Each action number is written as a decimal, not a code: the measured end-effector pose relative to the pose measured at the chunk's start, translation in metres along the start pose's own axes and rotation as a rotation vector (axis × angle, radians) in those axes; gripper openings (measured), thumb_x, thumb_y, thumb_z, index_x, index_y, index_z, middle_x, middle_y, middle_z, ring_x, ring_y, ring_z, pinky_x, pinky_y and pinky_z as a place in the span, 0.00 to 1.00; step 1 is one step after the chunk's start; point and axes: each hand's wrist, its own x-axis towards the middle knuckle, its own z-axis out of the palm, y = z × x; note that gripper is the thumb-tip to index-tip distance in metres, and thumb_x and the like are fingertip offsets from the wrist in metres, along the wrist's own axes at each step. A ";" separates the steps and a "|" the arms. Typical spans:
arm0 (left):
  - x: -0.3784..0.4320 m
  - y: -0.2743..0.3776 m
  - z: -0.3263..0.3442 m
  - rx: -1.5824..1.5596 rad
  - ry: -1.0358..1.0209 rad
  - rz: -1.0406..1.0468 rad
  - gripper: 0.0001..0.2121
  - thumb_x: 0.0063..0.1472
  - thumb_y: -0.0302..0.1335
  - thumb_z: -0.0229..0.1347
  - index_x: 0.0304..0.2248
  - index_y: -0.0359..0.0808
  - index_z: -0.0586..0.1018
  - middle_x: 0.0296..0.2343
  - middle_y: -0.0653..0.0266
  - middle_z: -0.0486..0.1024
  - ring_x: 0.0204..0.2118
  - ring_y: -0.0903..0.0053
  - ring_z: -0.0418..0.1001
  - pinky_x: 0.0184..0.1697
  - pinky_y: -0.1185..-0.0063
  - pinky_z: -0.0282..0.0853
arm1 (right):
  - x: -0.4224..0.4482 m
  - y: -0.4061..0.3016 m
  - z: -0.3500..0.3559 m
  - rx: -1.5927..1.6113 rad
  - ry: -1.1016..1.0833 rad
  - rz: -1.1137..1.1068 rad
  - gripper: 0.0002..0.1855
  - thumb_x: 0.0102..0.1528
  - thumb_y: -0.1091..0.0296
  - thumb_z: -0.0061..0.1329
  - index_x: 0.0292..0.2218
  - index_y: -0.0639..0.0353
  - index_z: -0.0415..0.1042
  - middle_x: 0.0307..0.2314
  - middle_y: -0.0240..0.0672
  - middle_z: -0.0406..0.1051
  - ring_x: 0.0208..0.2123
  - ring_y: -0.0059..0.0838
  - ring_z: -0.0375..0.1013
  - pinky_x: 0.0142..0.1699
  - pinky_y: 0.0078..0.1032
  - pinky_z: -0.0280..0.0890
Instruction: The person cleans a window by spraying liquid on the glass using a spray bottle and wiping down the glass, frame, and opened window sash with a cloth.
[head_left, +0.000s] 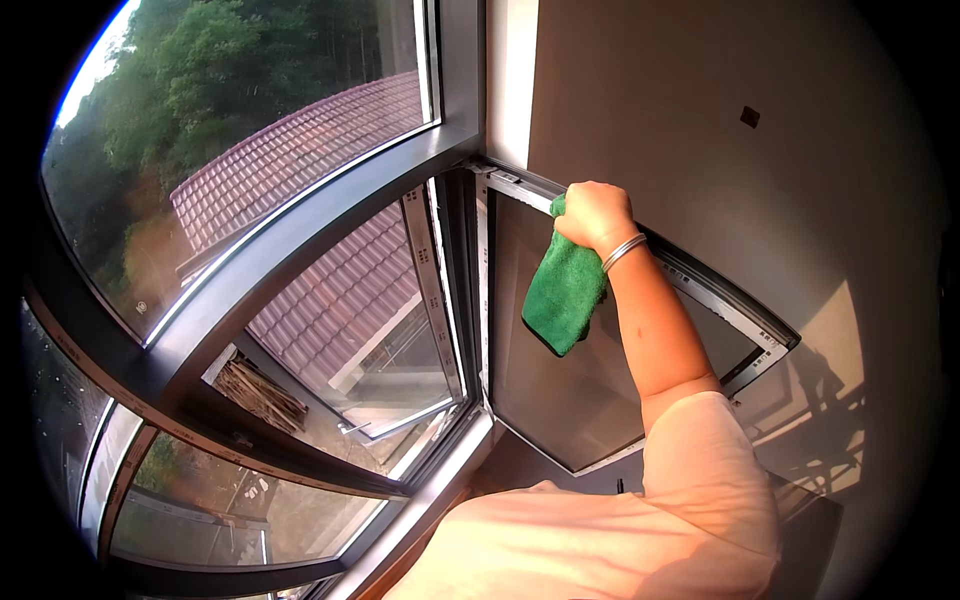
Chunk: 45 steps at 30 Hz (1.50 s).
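Observation:
My right hand (597, 214) is closed around a bunched end of a green microfibre cloth (567, 296). The rest of the cloth hangs down in front of the dark pane of an inward-swung window sash (517, 360). My fist rests at the upper rail (525, 187) of that sash, close to its hinged side; whether the cloth is pressed on the rail is hidden by the fingers. Strips of printed film cover the sash frame. A silver bangle (624, 252) circles my right wrist. My left hand is out of view.
Left of the sash stands the grey metal window frame (315, 247), with an outward-swung glass sash (431, 292) beyond it. Outside are a tiled roof (300, 150) and a pile of sticks (259, 394). On the right is a plain wall (675, 97) with a small wall box (749, 116).

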 end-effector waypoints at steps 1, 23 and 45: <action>0.000 0.001 -0.004 -0.002 0.001 0.001 0.28 0.58 0.37 0.55 0.51 0.29 0.60 0.31 0.56 0.69 0.27 0.72 0.69 0.29 0.74 0.69 | 0.015 -0.010 0.006 0.005 0.000 -0.019 0.14 0.42 0.64 0.48 0.29 0.59 0.81 0.29 0.46 0.79 0.33 0.46 0.79 0.38 0.38 0.74; 0.000 0.009 -0.043 0.006 0.036 0.008 0.29 0.57 0.34 0.55 0.52 0.28 0.57 0.31 0.54 0.67 0.28 0.71 0.68 0.29 0.74 0.68 | 0.138 -0.114 0.042 -0.048 0.012 -0.255 0.14 0.54 0.68 0.48 0.41 0.56 0.78 0.43 0.39 0.77 0.46 0.39 0.76 0.49 0.34 0.71; -0.008 0.002 -0.003 0.050 -0.010 -0.059 0.37 0.57 0.36 0.57 0.56 0.25 0.51 0.42 0.44 0.60 0.40 0.61 0.64 0.42 0.70 0.64 | -0.051 0.032 0.036 0.060 0.283 -0.055 0.13 0.50 0.66 0.49 0.38 0.59 0.74 0.35 0.38 0.77 0.35 0.37 0.79 0.36 0.33 0.74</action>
